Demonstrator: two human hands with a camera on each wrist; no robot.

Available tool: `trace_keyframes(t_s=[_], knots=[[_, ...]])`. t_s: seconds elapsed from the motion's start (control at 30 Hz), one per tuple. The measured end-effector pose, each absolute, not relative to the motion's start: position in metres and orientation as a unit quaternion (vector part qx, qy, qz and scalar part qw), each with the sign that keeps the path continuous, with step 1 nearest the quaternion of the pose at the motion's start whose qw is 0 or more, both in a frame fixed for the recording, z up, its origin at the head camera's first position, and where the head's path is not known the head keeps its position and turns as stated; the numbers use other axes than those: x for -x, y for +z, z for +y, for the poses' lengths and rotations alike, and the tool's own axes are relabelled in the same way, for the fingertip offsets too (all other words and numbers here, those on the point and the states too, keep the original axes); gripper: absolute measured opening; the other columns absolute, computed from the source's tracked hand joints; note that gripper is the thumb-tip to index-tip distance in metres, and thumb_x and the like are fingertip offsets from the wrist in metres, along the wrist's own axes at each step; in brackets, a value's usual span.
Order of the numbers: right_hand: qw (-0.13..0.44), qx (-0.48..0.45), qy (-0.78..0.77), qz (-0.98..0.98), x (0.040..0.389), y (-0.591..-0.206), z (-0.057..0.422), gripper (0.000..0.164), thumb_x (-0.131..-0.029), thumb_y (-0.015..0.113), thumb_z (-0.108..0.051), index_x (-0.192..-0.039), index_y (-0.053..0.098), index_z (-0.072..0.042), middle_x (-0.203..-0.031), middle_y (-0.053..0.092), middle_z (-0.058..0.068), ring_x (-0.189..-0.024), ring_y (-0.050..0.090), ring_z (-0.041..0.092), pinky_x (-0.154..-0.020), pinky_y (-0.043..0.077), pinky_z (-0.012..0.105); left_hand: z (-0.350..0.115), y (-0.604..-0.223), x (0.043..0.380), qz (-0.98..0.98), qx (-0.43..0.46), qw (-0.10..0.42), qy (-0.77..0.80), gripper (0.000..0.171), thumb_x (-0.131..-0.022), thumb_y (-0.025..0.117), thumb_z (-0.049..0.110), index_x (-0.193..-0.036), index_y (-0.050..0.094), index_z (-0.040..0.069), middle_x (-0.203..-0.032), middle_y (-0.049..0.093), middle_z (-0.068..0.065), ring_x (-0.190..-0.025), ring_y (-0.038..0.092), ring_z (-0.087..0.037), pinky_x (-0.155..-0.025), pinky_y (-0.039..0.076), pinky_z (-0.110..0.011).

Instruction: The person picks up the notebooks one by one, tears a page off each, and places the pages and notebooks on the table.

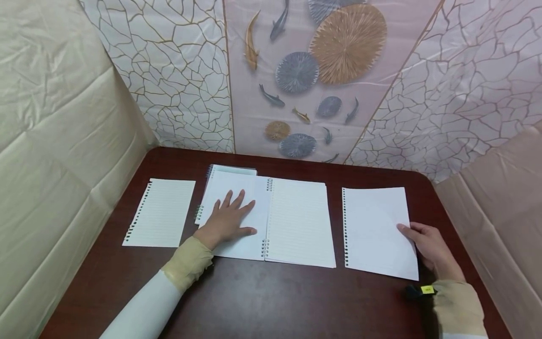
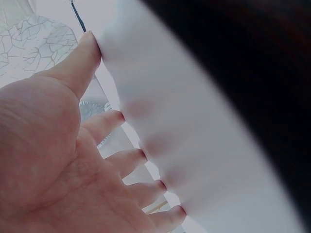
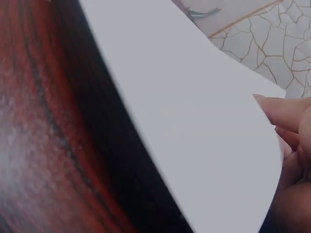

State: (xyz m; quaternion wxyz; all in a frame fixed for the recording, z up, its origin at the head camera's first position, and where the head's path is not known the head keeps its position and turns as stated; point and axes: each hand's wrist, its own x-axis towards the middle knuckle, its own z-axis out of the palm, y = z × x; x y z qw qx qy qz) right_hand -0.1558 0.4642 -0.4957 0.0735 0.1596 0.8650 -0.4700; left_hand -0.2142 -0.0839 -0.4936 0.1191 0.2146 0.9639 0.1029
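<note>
My left hand (image 1: 225,222) rests with fingers spread on the left page of an open spiral notebook (image 1: 300,221). In the left wrist view, the fingertips of that hand (image 2: 48,160) touch the white page (image 2: 204,145). At the right, my right hand (image 1: 433,249) pinches the right edge of a loose sheet of paper (image 1: 377,230), thumb on top, holes along the sheet's left side. The right wrist view has this sheet (image 3: 194,107) bending slightly near the thumb (image 3: 282,110); its other fingers are partly hidden.
Another loose lined sheet (image 1: 163,212) with torn holes lies at the left of the dark wooden table (image 1: 292,301). Behind the open notebook's left page, another spiral notebook (image 1: 233,169) shows partly. Patterned sheeting (image 1: 182,70) stands along the table's back edge, with beige cloth (image 1: 63,155) on the left.
</note>
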Motion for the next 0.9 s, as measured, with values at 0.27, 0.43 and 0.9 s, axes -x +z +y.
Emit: trace_keyframes(t_s=[0.27, 0.43, 0.9], knots=[[0.071, -0.114, -0.367, 0.921, 0.155, -0.486, 0.46, 0.061, -0.104, 0.052, -0.049, -0.128, 0.06, 0.007, -0.101, 0.066, 0.021, -0.078, 0.063, 0.022, -0.061, 0.056, 0.036, -0.083, -0.494, 0.215, 0.964, -0.213, 0.121, 0.101, 0.088, -0.092, 0.06, 0.067, -0.162, 0.027, 0.025, -0.171, 0.007, -0.013, -0.152, -0.003, -0.044, -0.119, 0.012, -0.07], [0.052, -0.098, -0.318, 0.942, 0.159, -0.484, 0.455, 0.048, -0.106, 0.053, -0.043, -0.107, 0.064, 0.004, -0.08, 0.059, 0.015, -0.072, 0.055, 0.024, -0.056, 0.049, 0.032, -0.083, -0.493, 0.215, 0.964, -0.214, 0.123, 0.102, 0.087, -0.092, 0.061, 0.066, -0.162, 0.028, 0.025, -0.171, 0.007, -0.013, -0.152, -0.002, -0.044, -0.119, 0.012, -0.07], [0.002, -0.1, -0.215, 0.972, 0.166, -0.485, 0.447, 0.032, -0.099, 0.065, -0.028, -0.091, 0.062, 0.002, -0.078, 0.06, 0.019, -0.075, 0.053, 0.031, -0.059, 0.039, 0.035, -0.083, -0.491, 0.214, 0.963, -0.217, 0.122, 0.103, 0.087, -0.093, 0.06, 0.064, -0.162, 0.027, 0.023, -0.17, 0.007, -0.014, -0.152, -0.002, -0.045, -0.119, 0.013, -0.071]])
